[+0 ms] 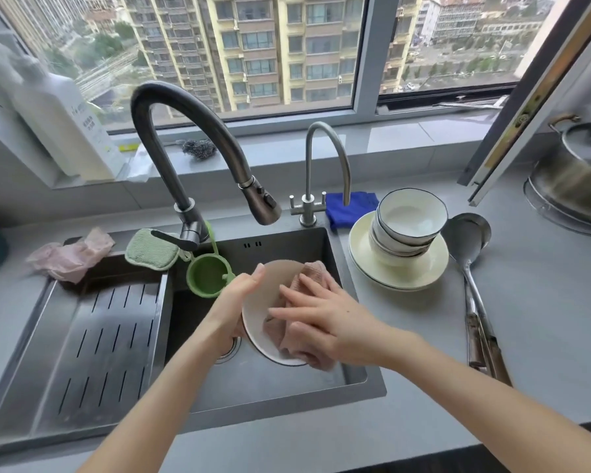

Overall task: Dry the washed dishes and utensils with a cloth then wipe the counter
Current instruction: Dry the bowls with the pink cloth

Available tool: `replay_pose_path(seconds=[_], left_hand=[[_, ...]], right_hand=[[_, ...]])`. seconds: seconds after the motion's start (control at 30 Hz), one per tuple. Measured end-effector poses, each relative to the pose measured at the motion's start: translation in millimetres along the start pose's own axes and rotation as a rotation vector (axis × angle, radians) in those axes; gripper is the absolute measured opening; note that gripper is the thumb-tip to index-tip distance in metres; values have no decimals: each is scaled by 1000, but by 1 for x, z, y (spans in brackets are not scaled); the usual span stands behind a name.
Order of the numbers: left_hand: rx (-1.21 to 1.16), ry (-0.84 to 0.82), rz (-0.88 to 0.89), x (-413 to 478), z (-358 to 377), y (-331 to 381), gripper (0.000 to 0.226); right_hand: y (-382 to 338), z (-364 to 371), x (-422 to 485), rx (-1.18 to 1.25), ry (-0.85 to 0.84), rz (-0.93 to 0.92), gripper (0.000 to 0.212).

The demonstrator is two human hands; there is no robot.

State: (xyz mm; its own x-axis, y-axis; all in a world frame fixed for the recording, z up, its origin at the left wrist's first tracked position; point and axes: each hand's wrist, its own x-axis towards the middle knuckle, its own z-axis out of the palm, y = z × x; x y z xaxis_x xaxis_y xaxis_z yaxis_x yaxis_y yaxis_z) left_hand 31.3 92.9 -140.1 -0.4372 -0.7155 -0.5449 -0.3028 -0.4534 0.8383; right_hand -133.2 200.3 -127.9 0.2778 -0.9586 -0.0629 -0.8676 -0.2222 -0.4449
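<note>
Over the dark sink (pixel 355 377) I hold a white plate (pixel 256 322) tilted on its edge. My left hand (pixel 234 302) grips the plate's left rim from behind, thumb on top. With straight fingers my right hand (pixel 318 315) presses a pink cloth (pixel 297 343) flat against the plate's face. On the grey counter (pixel 543 336) to the right stand stacked bowls (pixel 408 223) on stacked plates (pixel 362 261). A metal ladle (pixel 468 233) lies beside them, with other utensil handles (pixel 481 339) next to it.
A tall dark faucet (pixel 185 148) and a small tap (pixel 309 186) rise behind the sink. A blue cloth (pixel 342 209), green sponge (pixel 151 249), green silicone cup (pixel 207 274), pink gloves (pixel 72 254) and slotted drain tray (pixel 99 336) surround it. A steel pot (pixel 574 179) stands far right.
</note>
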Motion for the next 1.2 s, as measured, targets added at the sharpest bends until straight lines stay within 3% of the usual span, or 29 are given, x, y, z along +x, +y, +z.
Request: replay_pose_path(seconds=[0.1, 0.2, 0.27, 0.3, 0.37, 0.43, 0.5, 0.57, 0.63, 0.7, 0.77, 0.83, 0.9, 0.93, 1.0, 1.07, 1.13, 1.2], left_hand=[[-10, -78, -9, -6, 6, 4, 63], [-25, -3, 52, -4, 14, 9, 68], [-94, 60, 22, 1, 17, 8, 78], [-126, 79, 6, 3, 19, 6, 83], [-189, 103, -31, 10, 21, -5, 87], [-296, 114, -100, 19, 21, -22, 99], [-371, 80, -140, 22, 22, -29, 105], [-375, 35, -170, 8, 25, -17, 81], [-329, -77, -174, 5, 26, -15, 49], [-290, -148, -227, 3, 28, -15, 44], [-280, -183, -255, 1, 29, -15, 47], [-274, -188, -252, 4, 28, -16, 49], [-288, -191, -267, 6, 26, -17, 53], [-305, -187, -270, 6, 27, -17, 52], [-335, -199, -236, 7, 29, -14, 49], [-318, -222, -193, 7, 32, -8, 51], [-311, -243, -199, 5, 34, -3, 58], [-278, -280, -184, 3, 37, 1, 57]], right_hand=[[10, 8, 3, -213, -83, -145, 52], [7, 9, 6, -362, -125, -135, 55], [-6, 7, -1, -320, -170, -85, 66], [-12, 8, -6, -201, -214, -45, 66], [-28, 3, -7, 320, -313, 163, 51], [-43, 8, 4, 939, -187, 278, 36], [-47, 14, 14, 1182, -46, 356, 30], [-40, 7, 8, 1041, -131, 324, 19], [-25, -9, -6, 685, -383, 231, 12], [-10, -27, -14, 457, -474, 185, 12], [-9, -47, -14, 582, -200, 132, 10], [-9, -68, -13, 882, 249, 151, 5], [-7, -79, -12, 968, 467, 275, 23], [-7, -77, -11, 871, 420, 375, 30], [-8, -54, -9, 384, 223, 507, 34], [-13, -28, -14, -123, 317, 395, 28], [-16, -11, -24, -211, 417, 178, 28], [-19, 0, -29, -140, 201, 146, 49]])
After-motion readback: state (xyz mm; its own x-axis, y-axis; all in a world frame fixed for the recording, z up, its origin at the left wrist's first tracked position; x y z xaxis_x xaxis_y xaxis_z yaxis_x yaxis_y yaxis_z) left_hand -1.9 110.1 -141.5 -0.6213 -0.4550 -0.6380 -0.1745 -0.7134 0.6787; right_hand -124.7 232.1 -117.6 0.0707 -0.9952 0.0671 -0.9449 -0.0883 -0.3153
